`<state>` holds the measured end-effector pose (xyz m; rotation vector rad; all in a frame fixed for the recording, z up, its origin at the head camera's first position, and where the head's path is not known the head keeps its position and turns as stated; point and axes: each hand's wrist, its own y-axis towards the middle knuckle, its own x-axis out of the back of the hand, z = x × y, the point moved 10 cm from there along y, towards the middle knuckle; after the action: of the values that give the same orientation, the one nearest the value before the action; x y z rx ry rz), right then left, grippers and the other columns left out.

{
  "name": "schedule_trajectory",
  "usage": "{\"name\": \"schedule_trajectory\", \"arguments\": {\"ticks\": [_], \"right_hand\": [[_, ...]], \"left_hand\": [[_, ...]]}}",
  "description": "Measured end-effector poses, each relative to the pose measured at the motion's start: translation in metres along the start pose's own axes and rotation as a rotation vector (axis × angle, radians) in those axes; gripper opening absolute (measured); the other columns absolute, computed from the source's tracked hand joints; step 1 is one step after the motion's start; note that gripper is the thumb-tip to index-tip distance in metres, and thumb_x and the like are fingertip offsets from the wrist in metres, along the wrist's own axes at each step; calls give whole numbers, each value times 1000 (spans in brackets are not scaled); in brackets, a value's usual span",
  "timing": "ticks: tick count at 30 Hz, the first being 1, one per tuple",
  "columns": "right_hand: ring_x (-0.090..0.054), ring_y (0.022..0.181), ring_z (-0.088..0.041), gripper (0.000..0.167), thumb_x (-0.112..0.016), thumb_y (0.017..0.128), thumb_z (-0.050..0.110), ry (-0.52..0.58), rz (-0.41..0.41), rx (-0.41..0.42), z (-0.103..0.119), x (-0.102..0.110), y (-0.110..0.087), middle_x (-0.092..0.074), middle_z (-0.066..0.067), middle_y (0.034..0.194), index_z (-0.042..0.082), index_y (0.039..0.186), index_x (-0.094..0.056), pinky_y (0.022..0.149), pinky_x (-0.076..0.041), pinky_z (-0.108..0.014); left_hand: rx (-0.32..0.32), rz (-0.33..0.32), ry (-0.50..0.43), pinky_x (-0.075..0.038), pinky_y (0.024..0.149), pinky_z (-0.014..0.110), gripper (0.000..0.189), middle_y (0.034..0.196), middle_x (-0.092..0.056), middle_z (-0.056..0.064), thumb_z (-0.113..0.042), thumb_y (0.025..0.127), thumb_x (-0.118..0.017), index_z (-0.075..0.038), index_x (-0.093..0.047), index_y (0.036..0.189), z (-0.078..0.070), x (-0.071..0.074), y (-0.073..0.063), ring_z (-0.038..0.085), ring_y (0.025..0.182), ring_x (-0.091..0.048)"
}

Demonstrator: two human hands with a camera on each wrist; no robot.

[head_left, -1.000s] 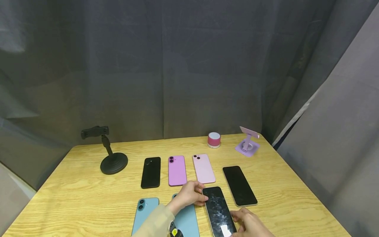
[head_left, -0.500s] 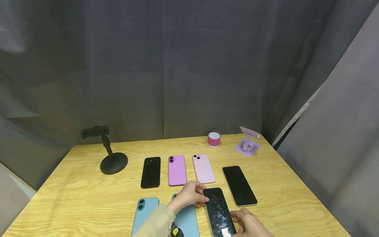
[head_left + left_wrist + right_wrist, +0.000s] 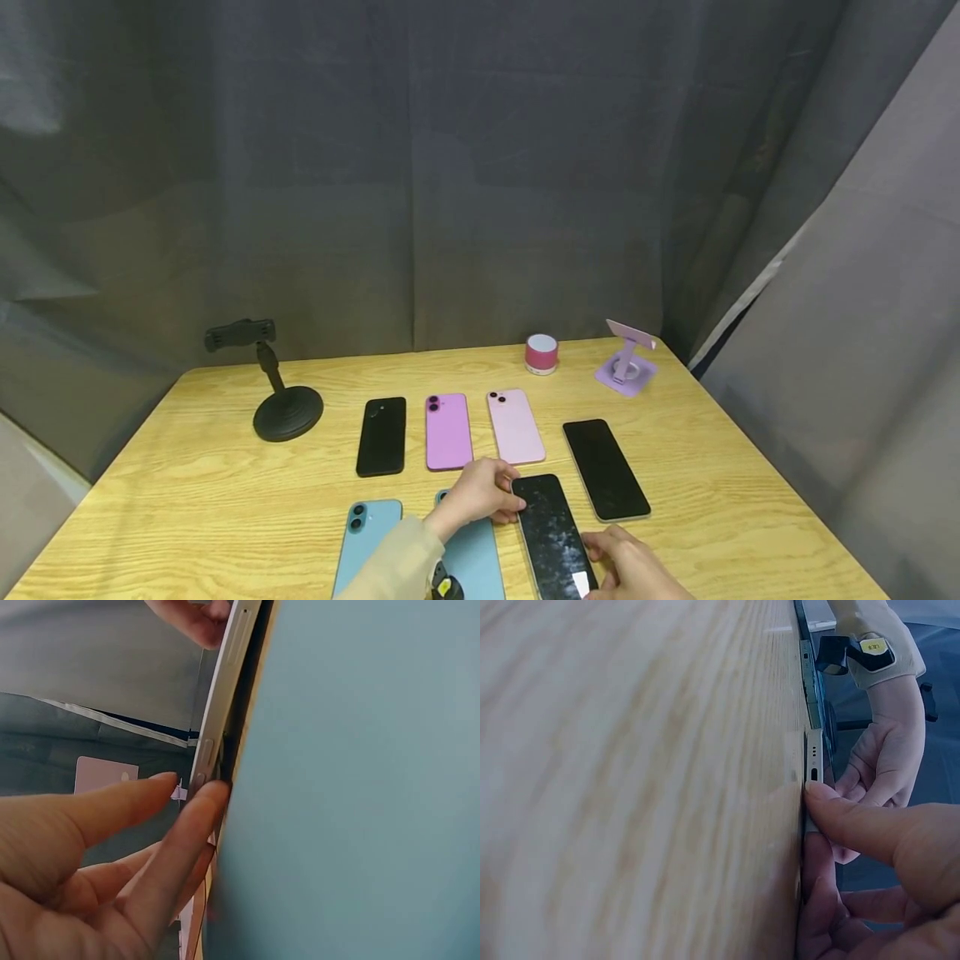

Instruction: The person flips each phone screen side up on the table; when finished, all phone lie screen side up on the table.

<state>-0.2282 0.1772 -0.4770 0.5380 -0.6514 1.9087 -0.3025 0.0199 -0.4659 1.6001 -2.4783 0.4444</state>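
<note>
At the table [image 3: 187, 517], fingers [image 3: 131, 806] seemingly hold 1 phone [image 3: 555, 535].

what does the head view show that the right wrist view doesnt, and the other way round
Only the head view shows the pink-and-white cylinder, the lilac stand, the bright pink phone and the pale pink phone.

Only the right wrist view shows the slot and small holes in the end of the held phone.

Both show the left hand, the right hand, the held phone and the wooden table.
</note>
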Motion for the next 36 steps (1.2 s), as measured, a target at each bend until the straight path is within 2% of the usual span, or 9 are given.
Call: {"name": "schedule_trajectory", "arguments": {"ticks": [9,16,20,33,36], "right_hand": [[-51,61,-13,66,-84,67,1,-22,3,22,2,-1,0,-54,-11,93,-22,119,-51,54,-45,-20],[-48,64,-15,69,-85,66,4,-35,-14,-40,-1,-1,3,-54,-9,93,-18,122,-52,53,-42,-21],[-47,63,-14,67,-85,66,4,-55,-20,-32,1,-1,2,-54,-9,94,-18,121,-53,53,-42,-20],[-50,61,-13,69,-85,66,5,-33,-2,2,1,-1,1,-54,-10,95,-19,122,-51,54,-44,-20],[-50,63,-14,72,-87,67,12,-39,15,0,2,0,0,-55,-10,95,-19,122,-52,56,-44,-21]], "left_hand": [[-22,5,33,-58,54,31,38,80,-57,10,9,76,-73,13,-60,112,-4,2,0,33,65,-70],[-46,-38,68,-58,54,28,38,79,-57,10,10,72,-75,14,-63,108,-7,8,0,30,65,-70],[-56,-47,119,-57,54,26,38,78,-58,10,10,69,-77,13,-66,104,-8,10,0,28,64,-70],[-37,-30,178,-57,57,27,41,82,-59,10,5,69,-80,13,-66,107,-6,10,0,24,64,-70],[-20,-27,181,-58,60,29,44,85,-62,11,4,69,-81,14,-64,109,-5,10,-1,25,66,-70]]}}
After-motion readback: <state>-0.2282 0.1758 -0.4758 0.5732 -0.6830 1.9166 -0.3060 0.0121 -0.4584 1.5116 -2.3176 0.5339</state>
